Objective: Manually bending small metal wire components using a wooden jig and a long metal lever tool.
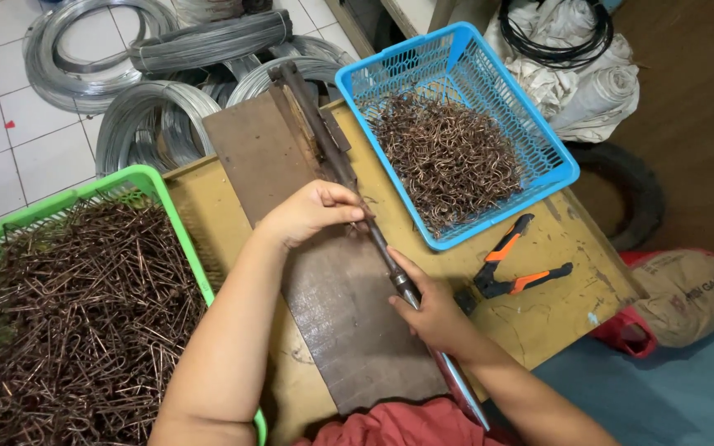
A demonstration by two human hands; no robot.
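Hands are gripping a long metal lever (373, 235) lying diagonally across the table (539, 314): left hand (311, 211) is closing around its middle, right hand (431, 310) is clasping it lower, between green basket (138, 177) and blue basket (456, 45).

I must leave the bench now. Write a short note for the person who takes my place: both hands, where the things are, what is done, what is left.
Left hand: closed over the middle of the long metal lever, on the dark board.
Right hand: grips the same lever lower down, near its shiny handle end.
Green basket, at left: full of straight-legged copper wire pieces.
Blue basket, at right: about half full of bent copper wire pieces.
Orange-handled pliers: lying unused on the table, right of the lever.
Done: the blue basket's pile.
Left: the green basket's pile, seemingly.
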